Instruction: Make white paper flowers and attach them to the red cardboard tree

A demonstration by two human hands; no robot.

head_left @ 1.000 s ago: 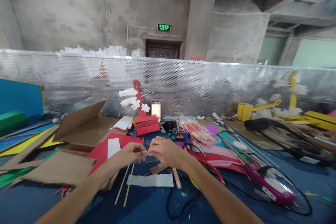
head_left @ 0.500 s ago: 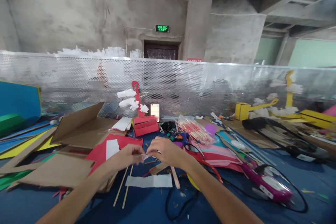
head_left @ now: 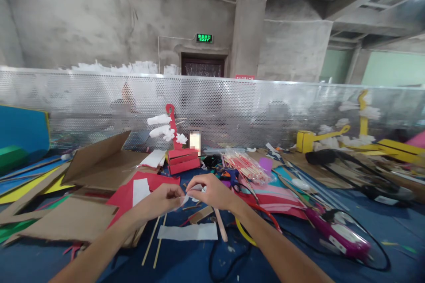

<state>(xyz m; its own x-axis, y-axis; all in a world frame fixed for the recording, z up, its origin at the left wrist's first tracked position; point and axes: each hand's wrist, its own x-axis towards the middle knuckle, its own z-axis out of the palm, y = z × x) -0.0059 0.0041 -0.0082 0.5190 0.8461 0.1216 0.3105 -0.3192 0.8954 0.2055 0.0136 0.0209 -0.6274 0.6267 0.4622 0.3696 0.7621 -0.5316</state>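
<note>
At the far left a blue board leans by the mesh screen, with a green block before it and cardboard spread over the blue table. Next comes red paper with a white strip on it. The left hand sits above two sticks, its thumb and forefinger pinched on the left end of a small white scrap. Behind, well apart, stands a red model with white tufts. A white sheet lies flat just below the hands. The right hand meets the left one, fingertips nipping the scrap's right end, other fingers curled; the scrap is held between both hands, just above the table at the middle. Right of the wrist lie a yellow hoop, a black cable, a bag of sticks and pink paper. Further right rests a purple glue gun, and at the far right a yellow model by the screen
</note>
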